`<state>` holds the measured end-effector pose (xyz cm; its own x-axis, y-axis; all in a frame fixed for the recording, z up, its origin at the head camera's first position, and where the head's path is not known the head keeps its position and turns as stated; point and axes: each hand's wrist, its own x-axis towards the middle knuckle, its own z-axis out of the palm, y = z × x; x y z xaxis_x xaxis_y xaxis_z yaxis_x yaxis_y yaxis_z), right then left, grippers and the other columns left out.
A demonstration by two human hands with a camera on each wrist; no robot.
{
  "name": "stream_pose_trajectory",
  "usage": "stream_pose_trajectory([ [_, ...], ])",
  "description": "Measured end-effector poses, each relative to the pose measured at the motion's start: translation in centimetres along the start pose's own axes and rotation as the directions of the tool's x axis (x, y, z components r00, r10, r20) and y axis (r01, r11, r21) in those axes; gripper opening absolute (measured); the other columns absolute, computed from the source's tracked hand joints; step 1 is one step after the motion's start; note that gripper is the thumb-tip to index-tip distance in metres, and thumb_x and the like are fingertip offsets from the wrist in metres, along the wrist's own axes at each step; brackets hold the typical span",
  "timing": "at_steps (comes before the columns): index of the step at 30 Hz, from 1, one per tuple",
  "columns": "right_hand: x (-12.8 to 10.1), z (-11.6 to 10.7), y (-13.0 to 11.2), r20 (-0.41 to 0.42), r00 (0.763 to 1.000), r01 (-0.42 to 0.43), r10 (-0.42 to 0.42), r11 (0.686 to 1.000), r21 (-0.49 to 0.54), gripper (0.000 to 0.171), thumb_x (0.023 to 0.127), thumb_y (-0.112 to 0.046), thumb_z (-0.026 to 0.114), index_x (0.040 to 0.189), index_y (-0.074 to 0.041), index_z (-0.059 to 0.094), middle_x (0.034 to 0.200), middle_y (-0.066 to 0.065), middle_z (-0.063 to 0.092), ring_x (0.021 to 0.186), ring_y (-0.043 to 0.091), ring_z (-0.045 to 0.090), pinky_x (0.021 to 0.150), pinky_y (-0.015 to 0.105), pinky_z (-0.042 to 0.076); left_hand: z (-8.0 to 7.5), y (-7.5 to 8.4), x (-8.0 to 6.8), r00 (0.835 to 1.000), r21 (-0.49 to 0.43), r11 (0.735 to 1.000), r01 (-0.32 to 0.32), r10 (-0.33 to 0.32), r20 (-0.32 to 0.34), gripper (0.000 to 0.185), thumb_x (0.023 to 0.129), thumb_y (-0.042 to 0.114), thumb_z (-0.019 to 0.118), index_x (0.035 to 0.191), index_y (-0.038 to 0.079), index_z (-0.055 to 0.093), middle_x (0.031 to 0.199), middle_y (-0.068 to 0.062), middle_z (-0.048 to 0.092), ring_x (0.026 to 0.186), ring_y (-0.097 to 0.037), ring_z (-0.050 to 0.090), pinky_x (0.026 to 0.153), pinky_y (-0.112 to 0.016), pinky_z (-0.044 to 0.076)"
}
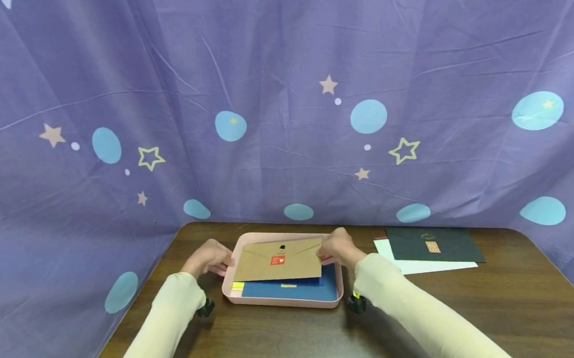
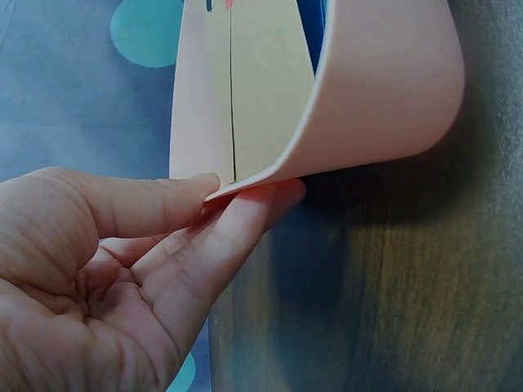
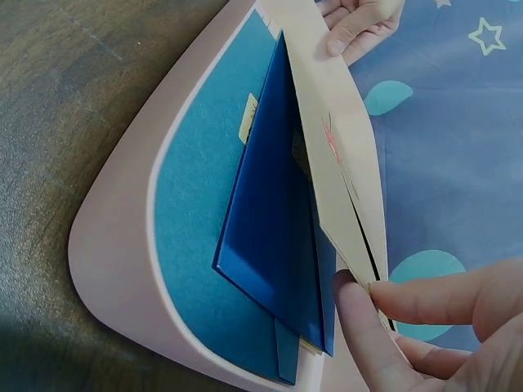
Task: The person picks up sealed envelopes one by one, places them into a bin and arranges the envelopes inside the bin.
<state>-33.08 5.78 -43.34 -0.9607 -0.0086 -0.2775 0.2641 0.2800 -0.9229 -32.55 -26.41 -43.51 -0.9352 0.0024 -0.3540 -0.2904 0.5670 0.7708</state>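
Observation:
My left hand (image 1: 211,258) pinches the left rim of a pink tray (image 1: 276,303), thumb inside and fingers underneath in the left wrist view. At the tray's right side, my right hand (image 1: 339,247) pinches the right edge of a brown kraft envelope (image 1: 253,267) between thumb and finger. This envelope bears a red heart sticker (image 1: 277,260) and tilts up over the others. Beneath it, a dark blue envelope (image 3: 265,237) stands partly raised. A teal-blue envelope (image 3: 192,204) lies on the tray's bottom, partly covered.
To the right on the wooden table (image 1: 290,347) lie a dark green envelope (image 1: 449,245) with a patterned sticker and a white envelope (image 1: 425,266) partly under it. A purple curtain (image 1: 282,117) with stars and blue dots hangs behind the table.

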Motion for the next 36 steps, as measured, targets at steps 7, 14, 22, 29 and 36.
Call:
stream_pose_trajectory([
  [7,-0.17,-0.06,0.0,0.048,0.999,-0.005,0.006,1.0,-0.019,0.017,0.08,0.019,0.066,0.096,0.014,0.063,0.084,0.021,0.068,0.066,0.022,0.066,0.068,0.039,0.068,-0.04,-0.12,0.18,1.0,-0.007,1.0,-0.006,0.006,0.004,0.032,0.086,-0.008,0.064,0.116,-0.019,0.064,0.076,-0.009,0.07,0.061,-0.014,0.066,0.056,-0.026,0.063],
  [14,-0.46,0.09,0.03,0.062,0.998,-0.02,0.024,0.997,-0.068,0.018,0.078,0.018,0.068,0.085,0.005,0.058,0.075,0.017,0.065,0.061,0.02,0.065,0.067,0.039,0.067,-0.11,-0.04,0.13,1.0,-0.001,1.0,-0.007,0.007,0.001,0.032,0.086,-0.008,0.063,0.116,-0.019,0.063,0.076,-0.008,0.069,0.06,-0.013,0.065,0.056,-0.026,0.063],
  [22,-0.69,0.15,0.01,0.056,0.998,0.017,-0.008,0.985,-0.17,0.013,0.076,0.016,0.071,0.079,0.007,0.062,0.069,0.015,0.065,0.057,0.02,0.066,0.065,0.039,0.067,-0.11,-0.09,0.21,1.0,0.005,1.0,-0.007,0.007,-0.001,0.032,0.086,-0.008,0.063,0.116,-0.019,0.063,0.078,-0.008,0.068,0.062,-0.013,0.064,0.058,-0.026,0.064],
  [29,-0.44,0.25,-0.05,0.025,0.999,0.041,-0.035,0.964,-0.263,0.009,0.072,0.014,0.075,0.073,0.008,0.068,0.063,0.015,0.068,0.054,0.025,0.071,0.06,0.037,0.067,-0.17,0.02,0.07,1.0,0.004,1.0,-0.008,0.008,-0.002,0.034,0.086,-0.008,0.063,0.117,-0.02,0.063,0.081,-0.011,0.069,0.064,-0.014,0.065,0.059,-0.027,0.064],
  [36,-0.51,0.33,0.1,0.004,0.998,0.06,-0.063,0.921,-0.385,0.014,0.071,0.01,0.079,0.07,0.004,0.067,0.064,0.015,0.068,0.057,0.026,0.073,0.057,0.033,0.066,-0.03,0.1,0.07,1.0,0.008,1.0,0.018,-0.018,-0.008,0.033,0.086,-0.008,0.064,0.117,-0.019,0.064,0.078,-0.01,0.068,0.062,-0.014,0.064,0.059,-0.026,0.064],
])
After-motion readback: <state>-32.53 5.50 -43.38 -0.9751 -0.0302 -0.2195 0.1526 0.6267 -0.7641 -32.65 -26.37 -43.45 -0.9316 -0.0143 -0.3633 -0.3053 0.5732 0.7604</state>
